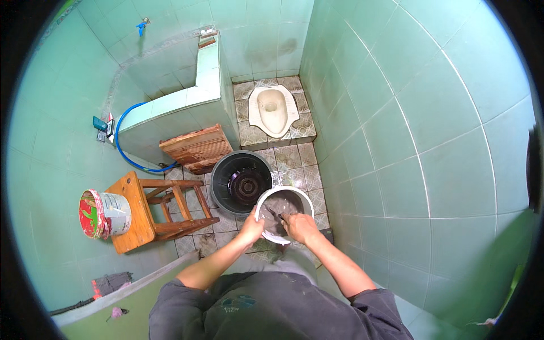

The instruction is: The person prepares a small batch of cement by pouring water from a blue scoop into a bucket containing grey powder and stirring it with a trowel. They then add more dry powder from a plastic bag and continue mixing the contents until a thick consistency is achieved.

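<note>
A white bucket (307,199) is tilted in front of me, with its open mouth facing up toward me. Wet-looking grey material coats its inside and bottom. My left hand (251,228) grips the bucket's rim on the left side. Inside the mouth, at the right, my right hand (299,226) is closed around something dark whose kind I cannot make out; its tip reaches into the grey material. Directly beyond the bucket and slightly left stands a large black tub (221,190) with a little dark liquid or wet residue at its bottom.
A wooden stool (135,190) at left bears a red-and-white paint bucket (116,214). A wooden board (195,148) leans against the low tiled wall (175,102), where a blue hose (118,133) hangs. Farther off, a squat toilet (273,113) sits on a raised step. Green tiled walls close in on the right.
</note>
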A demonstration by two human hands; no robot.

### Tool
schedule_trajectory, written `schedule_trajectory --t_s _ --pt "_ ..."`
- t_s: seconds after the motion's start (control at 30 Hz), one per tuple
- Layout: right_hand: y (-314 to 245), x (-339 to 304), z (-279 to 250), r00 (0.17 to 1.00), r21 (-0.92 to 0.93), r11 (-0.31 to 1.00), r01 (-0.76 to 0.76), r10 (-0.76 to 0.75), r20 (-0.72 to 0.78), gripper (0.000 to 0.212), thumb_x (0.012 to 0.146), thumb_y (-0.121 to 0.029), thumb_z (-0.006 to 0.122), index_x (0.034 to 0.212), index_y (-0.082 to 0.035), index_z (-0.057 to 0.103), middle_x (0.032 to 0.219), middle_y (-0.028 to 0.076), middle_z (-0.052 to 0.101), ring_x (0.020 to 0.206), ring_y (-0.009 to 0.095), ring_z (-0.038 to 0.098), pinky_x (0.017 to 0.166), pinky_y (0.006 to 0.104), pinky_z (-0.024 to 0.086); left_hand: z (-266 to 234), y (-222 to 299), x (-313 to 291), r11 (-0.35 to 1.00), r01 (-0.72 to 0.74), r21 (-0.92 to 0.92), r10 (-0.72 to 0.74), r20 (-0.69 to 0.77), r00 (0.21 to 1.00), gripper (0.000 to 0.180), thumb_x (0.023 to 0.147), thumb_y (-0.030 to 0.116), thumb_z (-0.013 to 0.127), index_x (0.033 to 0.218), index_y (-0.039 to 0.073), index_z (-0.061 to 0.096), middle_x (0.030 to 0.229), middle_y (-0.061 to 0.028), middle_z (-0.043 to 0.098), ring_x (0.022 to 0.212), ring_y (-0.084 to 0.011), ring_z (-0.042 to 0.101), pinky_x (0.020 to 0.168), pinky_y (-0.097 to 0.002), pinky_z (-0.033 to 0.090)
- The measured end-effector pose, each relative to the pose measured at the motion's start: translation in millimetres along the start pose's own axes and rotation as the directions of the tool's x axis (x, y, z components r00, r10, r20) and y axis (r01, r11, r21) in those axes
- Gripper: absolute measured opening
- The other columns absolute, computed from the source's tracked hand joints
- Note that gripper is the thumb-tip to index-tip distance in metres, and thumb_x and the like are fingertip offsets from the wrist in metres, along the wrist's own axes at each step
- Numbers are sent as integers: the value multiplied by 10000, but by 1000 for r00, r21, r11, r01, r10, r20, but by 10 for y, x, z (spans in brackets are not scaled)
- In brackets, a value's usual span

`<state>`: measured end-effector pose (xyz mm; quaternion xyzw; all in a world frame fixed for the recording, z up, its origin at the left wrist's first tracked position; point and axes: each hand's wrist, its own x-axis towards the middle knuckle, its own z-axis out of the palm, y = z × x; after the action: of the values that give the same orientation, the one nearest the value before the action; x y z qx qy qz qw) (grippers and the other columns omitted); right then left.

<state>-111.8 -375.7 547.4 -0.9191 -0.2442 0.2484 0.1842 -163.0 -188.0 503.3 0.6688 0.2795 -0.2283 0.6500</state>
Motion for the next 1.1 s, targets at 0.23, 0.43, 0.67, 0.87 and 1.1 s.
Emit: schedule_trajectory --t_s 0.23,0.43,0.67,0.87,1.1 --pt "263 -14 -1107 995 51 994 -96 98 -35 319 918 -297 525 909 -20 684 858 245 669 843 417 656 770 503 525 398 581 -113 974 -105 -203 92 -70 993 465 911 14 374 1372 68 406 1054 -131 639 732 -194 681 550 -298 584" --pt "288 177 -1381 971 -23 986 -162 155 -183 281 923 -255 540 920 -5 668 830 263 659 839 416 652 775 502 514 601 896 0 931 -169 -324 142 -106 984 472 901 7 385 1370 54 406 1113 -132 618 832 -202 682 616 -322 603" --pt "396 736 -1484 971 -204 969 137 -173 -168 259 916 -212 518 1009 -15 658 847 244 667 816 398 664 736 478 531 730 1107 436 902 -249 -354 202 -165 965 548 876 22 413 1419 43 348 1043 -143 628 705 -182 660 523 -294 553" --pt "465 1186 -1986 976 -312 928 203 -217 -9 270 921 -271 534 983 -57 687 869 191 685 805 367 667 715 476 530 572 1256 952 825 -211 -524 140 -172 975 507 881 12 418 1386 36 388 1073 -143 616 760 -184 661 540 -303 556" --pt "573 2203 -2150 973 -518 829 213 -227 38 260 917 -257 521 906 -33 654 808 176 692 752 319 691 682 436 541 388 1717 1480 832 -209 -513 62 -287 956 461 907 12 392 1365 57 413 1178 -129 587 926 -213 655 679 -359 602"
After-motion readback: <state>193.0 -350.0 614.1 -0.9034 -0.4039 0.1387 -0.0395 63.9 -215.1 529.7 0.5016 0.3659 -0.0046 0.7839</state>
